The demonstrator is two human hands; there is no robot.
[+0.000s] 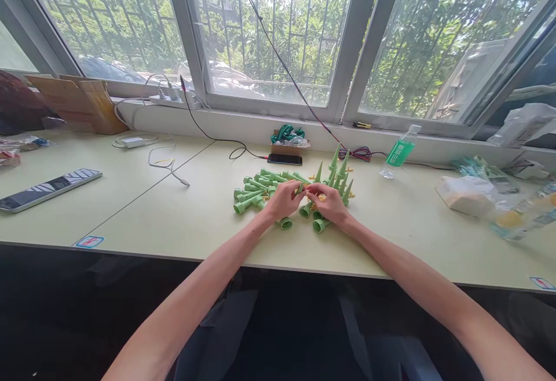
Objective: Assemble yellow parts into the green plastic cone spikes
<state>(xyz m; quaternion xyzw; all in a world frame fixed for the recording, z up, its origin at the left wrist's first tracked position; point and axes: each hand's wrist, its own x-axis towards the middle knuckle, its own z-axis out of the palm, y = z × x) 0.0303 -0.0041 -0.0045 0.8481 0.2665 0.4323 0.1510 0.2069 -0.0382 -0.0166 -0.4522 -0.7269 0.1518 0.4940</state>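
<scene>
My left hand [283,198] has its fingers closed round a green plastic watering spike [299,188], mostly covered by the fingers. Right beside it, the fingertips of my right hand [329,202] are pinched together against the left fingers; whatever small piece they hold is hidden. Left of my hands lies a pile of green watering spikes [247,202] with their round threaded ends toward me. Behind my right hand, several more spikes [343,168] stand point up, with small yellow parts [351,195] at their bases. A loose spike [320,226] lies just below my right hand.
Behind the pile are a phone [284,160] and a small box of green bundles [289,136]. A bottle [399,152] stands at the back right, near coiled wires [362,154]. White cables [169,165] and a long dark-topped device [50,190] lie left. Plastic bags [469,196] are right.
</scene>
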